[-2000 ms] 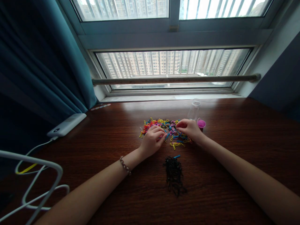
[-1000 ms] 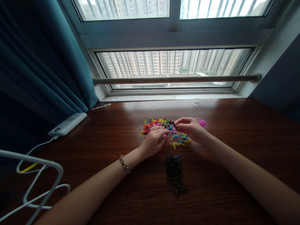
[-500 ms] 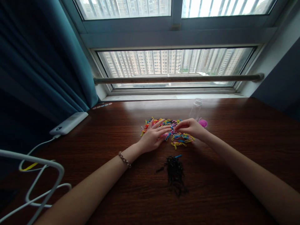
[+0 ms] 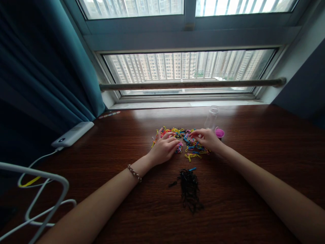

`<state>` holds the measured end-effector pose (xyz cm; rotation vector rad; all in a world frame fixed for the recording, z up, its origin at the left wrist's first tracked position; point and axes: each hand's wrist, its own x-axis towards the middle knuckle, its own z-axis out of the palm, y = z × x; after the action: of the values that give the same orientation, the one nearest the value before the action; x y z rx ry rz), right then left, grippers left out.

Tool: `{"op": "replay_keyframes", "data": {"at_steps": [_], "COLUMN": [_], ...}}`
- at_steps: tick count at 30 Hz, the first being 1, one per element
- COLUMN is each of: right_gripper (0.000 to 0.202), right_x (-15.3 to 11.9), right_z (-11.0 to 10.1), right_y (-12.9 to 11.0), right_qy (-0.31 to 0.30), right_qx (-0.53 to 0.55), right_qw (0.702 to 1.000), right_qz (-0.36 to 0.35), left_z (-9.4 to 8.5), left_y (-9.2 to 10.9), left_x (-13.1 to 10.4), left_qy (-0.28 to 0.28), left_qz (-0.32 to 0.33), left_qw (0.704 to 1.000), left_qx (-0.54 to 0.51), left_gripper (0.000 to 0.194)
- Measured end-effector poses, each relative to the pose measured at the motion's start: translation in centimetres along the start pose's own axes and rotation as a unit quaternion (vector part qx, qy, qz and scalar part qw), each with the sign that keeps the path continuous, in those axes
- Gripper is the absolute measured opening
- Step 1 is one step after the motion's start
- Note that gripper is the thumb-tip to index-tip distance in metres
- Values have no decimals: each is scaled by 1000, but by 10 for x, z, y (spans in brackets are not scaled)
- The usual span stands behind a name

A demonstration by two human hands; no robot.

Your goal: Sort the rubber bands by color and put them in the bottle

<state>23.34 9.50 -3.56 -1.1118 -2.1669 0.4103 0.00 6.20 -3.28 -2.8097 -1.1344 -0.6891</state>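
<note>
Small rubber bands (image 4: 190, 148) in yellow, pink, red, blue and black lie in a loose heap near the middle of the wooden table. My left hand (image 4: 164, 147) rests palm down over the heap's left part, fingers apart and slightly bent, hiding some bands. Across from it, my right hand (image 4: 207, 138) reaches in from the right. Its thumb and forefinger are a little apart over the bands, and I see nothing held between them. Closer to me lies a separate pile of black rubber bands (image 4: 190, 188), with a small blue piece (image 4: 193, 169) at its top.
Behind my right hand stands a clear bottle (image 4: 211, 117), with a pink cap (image 4: 219, 133) beside it. A white power bank (image 4: 73, 134) with a cable lies at the left by the curtain (image 4: 83, 78). Thick white tubing (image 4: 61, 183) occupies the near left.
My left hand has drawn back slightly left, its fingers more bent. A gap now shows between the hands, with bands parted there. My right thumb and forefinger have come apart.
</note>
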Motion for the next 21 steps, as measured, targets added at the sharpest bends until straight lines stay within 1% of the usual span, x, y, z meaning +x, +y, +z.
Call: {"op": "replay_keyframes", "data": {"at_steps": [2, 4, 7, 10, 16, 18, 21], "right_gripper": [20, 18, 16, 17, 20, 17, 13], "right_x": [0, -1, -2, -3, -2, -1, -1], "right_z": [1, 4, 9, 11, 7, 7, 9], "right_y": [-2, -4, -4, -5, -2, -2, -5], "right_qy": [-41, -64, -56, -45, 16, 18, -6], "right_qx": [5, 0, -8, -2, 56, 76, 84], "right_qw": [998, 995, 998, 999, 996, 994, 994], "right_qz": [-51, -72, -42, -7, 72, 80, 63], "left_z": [0, 1, 1, 3, 3, 3, 3], "left_y": [1, 2, 2, 1, 1, 1, 0], "left_x": [1, 2, 4, 5, 4, 3, 3], "left_qy": [9, -6, -61, -87, -77, -71, -67], "left_qz": [-1, 15, 35, 20, 11, 14, 13], "left_qw": [1000, 1000, 998, 996, 996, 997, 997], "left_qx": [9, 8, -10, -23, -35, -36, -34], "left_gripper": [26, 31, 42, 46, 41, 39, 33]}}
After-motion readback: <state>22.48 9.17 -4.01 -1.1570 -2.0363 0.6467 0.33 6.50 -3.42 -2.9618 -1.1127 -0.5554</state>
